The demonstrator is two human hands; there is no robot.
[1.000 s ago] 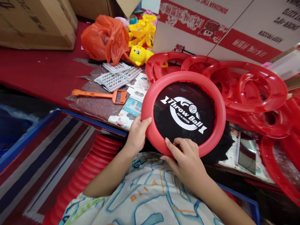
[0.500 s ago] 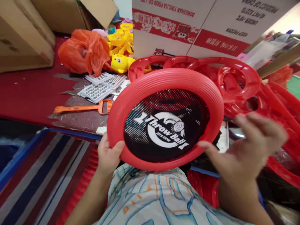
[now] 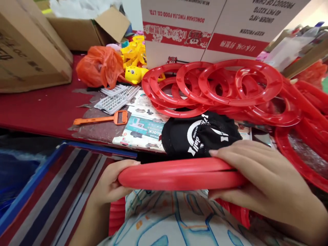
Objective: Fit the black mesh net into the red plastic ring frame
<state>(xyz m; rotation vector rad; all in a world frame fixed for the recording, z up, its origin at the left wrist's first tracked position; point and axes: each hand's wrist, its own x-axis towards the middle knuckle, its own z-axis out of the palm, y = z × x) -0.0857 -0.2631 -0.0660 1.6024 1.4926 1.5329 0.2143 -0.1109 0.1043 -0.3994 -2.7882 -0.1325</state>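
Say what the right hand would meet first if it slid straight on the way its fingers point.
The right hand points leftward along the red disc it grips; continuing, it would probably reach the left hand at the far rim.

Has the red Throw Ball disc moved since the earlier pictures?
Yes. The red Throw Ball disc has dropped off the red table edge toward the person's lap and tipped edge-on, both hands gripping it.

The person wears a white shirt (image 3: 176, 218) printed with blue outlines and orange marks; forearms bare.
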